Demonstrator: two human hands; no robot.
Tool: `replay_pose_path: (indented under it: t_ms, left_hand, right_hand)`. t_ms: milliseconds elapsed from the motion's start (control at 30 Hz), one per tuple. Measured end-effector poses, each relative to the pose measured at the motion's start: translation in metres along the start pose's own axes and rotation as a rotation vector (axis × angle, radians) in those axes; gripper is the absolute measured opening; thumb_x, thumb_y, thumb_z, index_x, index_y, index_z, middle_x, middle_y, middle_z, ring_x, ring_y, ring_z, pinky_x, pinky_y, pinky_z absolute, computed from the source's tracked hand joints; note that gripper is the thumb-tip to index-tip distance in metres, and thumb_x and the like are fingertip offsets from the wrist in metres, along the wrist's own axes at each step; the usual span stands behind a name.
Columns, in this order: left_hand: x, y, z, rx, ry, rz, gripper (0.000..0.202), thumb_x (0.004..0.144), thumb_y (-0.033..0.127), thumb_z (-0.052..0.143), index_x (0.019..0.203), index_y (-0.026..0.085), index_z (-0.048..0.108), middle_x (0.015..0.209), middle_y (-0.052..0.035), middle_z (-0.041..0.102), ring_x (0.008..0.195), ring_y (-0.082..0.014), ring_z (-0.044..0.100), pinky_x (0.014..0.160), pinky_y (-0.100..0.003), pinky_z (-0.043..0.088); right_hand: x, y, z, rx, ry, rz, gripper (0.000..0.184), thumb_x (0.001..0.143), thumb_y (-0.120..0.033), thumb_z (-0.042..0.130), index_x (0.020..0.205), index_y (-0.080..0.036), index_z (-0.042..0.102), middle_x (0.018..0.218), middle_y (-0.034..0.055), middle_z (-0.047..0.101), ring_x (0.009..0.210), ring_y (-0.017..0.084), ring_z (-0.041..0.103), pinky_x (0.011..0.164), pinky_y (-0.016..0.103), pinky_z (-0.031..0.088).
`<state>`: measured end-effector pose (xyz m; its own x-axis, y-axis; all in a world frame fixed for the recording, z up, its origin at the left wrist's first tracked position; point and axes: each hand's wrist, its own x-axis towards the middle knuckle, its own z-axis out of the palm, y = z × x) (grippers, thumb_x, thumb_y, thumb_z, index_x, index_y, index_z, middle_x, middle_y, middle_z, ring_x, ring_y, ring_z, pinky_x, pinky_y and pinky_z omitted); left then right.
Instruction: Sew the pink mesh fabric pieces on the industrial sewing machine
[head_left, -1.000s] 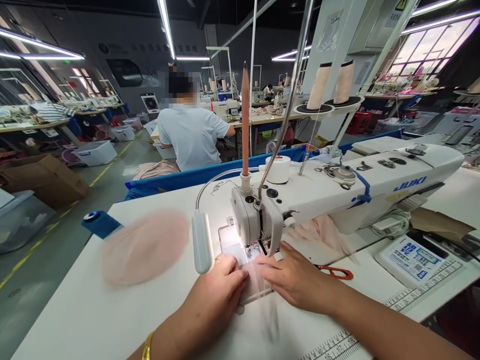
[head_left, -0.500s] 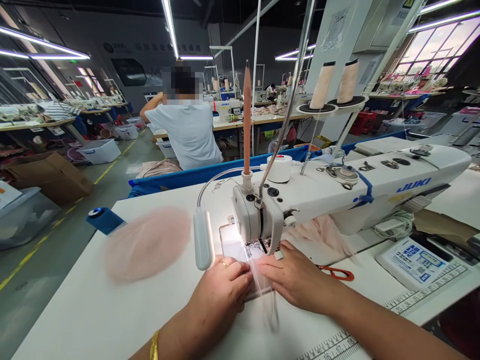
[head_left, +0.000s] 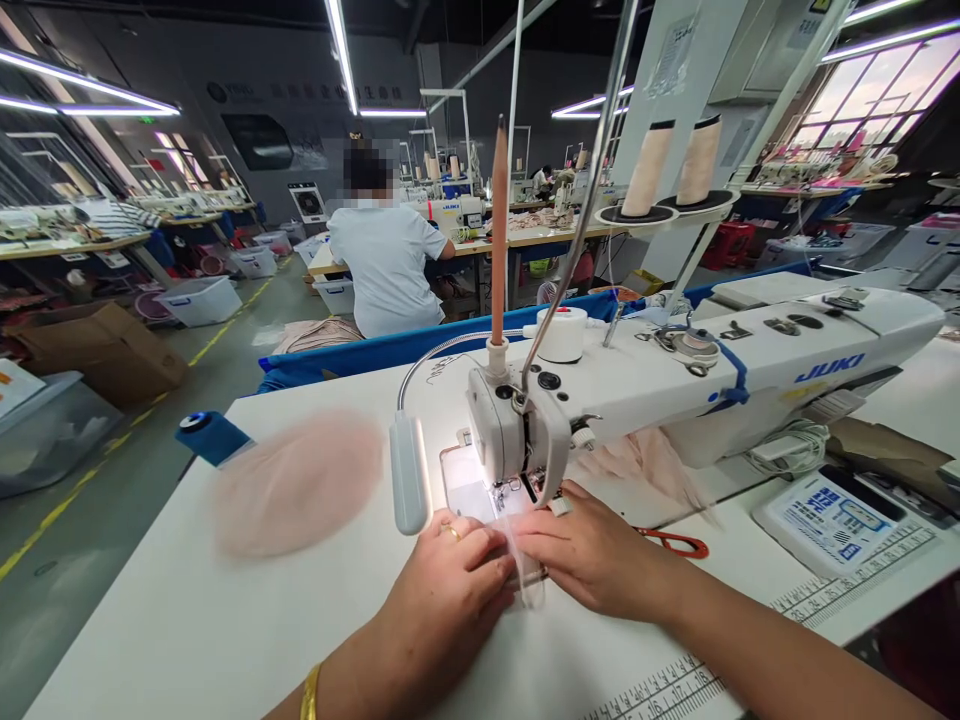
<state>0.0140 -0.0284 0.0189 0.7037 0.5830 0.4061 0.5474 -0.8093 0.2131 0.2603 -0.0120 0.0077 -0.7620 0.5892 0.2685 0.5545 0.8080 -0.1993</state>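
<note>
A narrow strip of sheer pale fabric (head_left: pixel 519 548) runs toward me from under the needle area of a white JUKI sewing machine (head_left: pixel 517 430). My left hand (head_left: pixel 461 565) is closed on the strip's left side, fingertips pinched just in front of the machine's plate. From the other side my right hand (head_left: pixel 581 550) grips the same strip, its fingers close to the presser foot and partly hidden behind the machine head. The strip's loose end hangs between the hands. A lit lamp (head_left: pixel 408 475) on a bendable neck stands left of the needle.
Sheer pink fabric (head_left: pixel 300 485) lies on the left of the table beside a blue thread cone (head_left: pixel 214 437). More pink fabric (head_left: pixel 637 465) is behind my right hand. Orange-handled snips (head_left: pixel 679 543) and a white box (head_left: pixel 829 520) sit to the right. A person (head_left: pixel 386 260) sits ahead.
My left hand has shifted slightly right and up, and the strip's hanging end looks shorter. My right hand has barely moved. The person ahead has lowered an arm.
</note>
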Motion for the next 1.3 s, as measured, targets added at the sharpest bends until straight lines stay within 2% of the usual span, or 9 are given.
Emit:
replay_pose_path:
  t_ms: [233,367,500,633,733,833,1100,1167,1300]
  left_hand:
    - [-0.001,-0.001,0.004,0.027,0.031,0.008,0.025,0.102,0.012,0.047,0.093,0.020,0.069,0.091,-0.0048,0.073,0.077,-0.0205,0.064,0.078,-0.041,0.044]
    - [0.003,-0.008,0.004,0.031,0.025,-0.018,0.031,0.102,0.009,0.043,0.098,0.020,0.071,0.093,-0.0060,0.073,0.080,-0.0206,0.065,0.082,-0.040,0.045]
    - [0.005,-0.013,0.003,0.047,0.046,-0.037,0.032,0.103,0.011,0.041,0.099,0.020,0.072,0.097,-0.0069,0.073,0.082,-0.0209,0.063,0.083,-0.039,0.046]
    - [0.000,-0.010,0.004,-0.010,0.064,-0.010,0.034,0.095,0.003,0.043,0.097,0.021,0.072,0.096,-0.0062,0.072,0.079,-0.0194,0.061,0.078,-0.036,0.045]
    - [-0.005,-0.003,0.006,-0.030,0.058,0.012,0.033,0.089,0.000,0.045,0.089,0.022,0.070,0.086,-0.0029,0.071,0.072,-0.0177,0.060,0.078,-0.037,0.044]
    - [-0.007,0.000,0.008,-0.008,0.066,0.017,0.032,0.088,-0.002,0.044,0.082,0.021,0.066,0.080,-0.0010,0.069,0.066,-0.0161,0.058,0.076,-0.036,0.042]
    - [-0.004,-0.002,0.007,0.028,0.054,0.001,0.031,0.087,-0.002,0.044,0.074,0.020,0.061,0.080,-0.0017,0.071,0.066,-0.0164,0.058,0.077,-0.036,0.044]
    - [-0.002,-0.005,0.006,0.019,0.057,0.003,0.031,0.090,-0.001,0.044,0.076,0.019,0.062,0.086,-0.0026,0.073,0.069,-0.0169,0.060,0.078,-0.037,0.044]
    - [0.002,-0.013,0.007,0.024,0.081,0.012,0.034,0.097,0.001,0.040,0.094,0.018,0.070,0.097,-0.0046,0.077,0.077,-0.0182,0.064,0.084,-0.038,0.045]
  right_hand:
    - [0.000,-0.001,0.000,-0.013,-0.035,0.031,0.024,0.095,-0.009,0.056,0.107,-0.024,0.069,0.102,0.0054,0.073,0.096,0.024,0.057,0.093,0.039,0.041]
    - [0.002,0.001,0.002,-0.040,-0.021,0.079,0.024,0.091,-0.006,0.056,0.105,-0.022,0.069,0.111,0.0070,0.073,0.102,0.026,0.056,0.093,0.039,0.042]
    - [0.003,0.003,0.003,-0.051,0.035,0.112,0.034,0.087,-0.004,0.053,0.114,-0.020,0.067,0.120,0.0096,0.071,0.103,0.026,0.056,0.091,0.038,0.044]
    - [0.002,0.002,0.002,-0.010,0.049,-0.004,0.030,0.088,-0.003,0.052,0.106,-0.021,0.067,0.109,0.0057,0.073,0.096,0.024,0.057,0.089,0.037,0.042]
    - [0.000,0.000,0.001,0.025,0.009,-0.102,0.026,0.089,-0.003,0.053,0.101,-0.022,0.066,0.097,0.0028,0.073,0.089,0.021,0.058,0.090,0.038,0.040]
    - [0.000,-0.001,0.001,0.015,0.006,-0.109,0.024,0.089,-0.003,0.054,0.100,-0.022,0.065,0.094,0.0036,0.071,0.090,0.021,0.058,0.091,0.038,0.040]
    - [0.001,0.000,0.004,0.012,0.053,-0.068,0.023,0.091,-0.005,0.054,0.100,-0.023,0.065,0.092,0.0047,0.071,0.089,0.023,0.059,0.091,0.039,0.042]
    - [0.002,0.001,0.006,0.004,0.064,-0.048,0.025,0.090,-0.004,0.054,0.104,-0.023,0.065,0.095,0.0054,0.071,0.091,0.024,0.059,0.092,0.040,0.043]
    - [0.004,0.004,0.010,-0.011,0.085,0.004,0.027,0.087,-0.003,0.056,0.104,-0.022,0.066,0.098,0.0074,0.070,0.095,0.027,0.058,0.091,0.041,0.045]
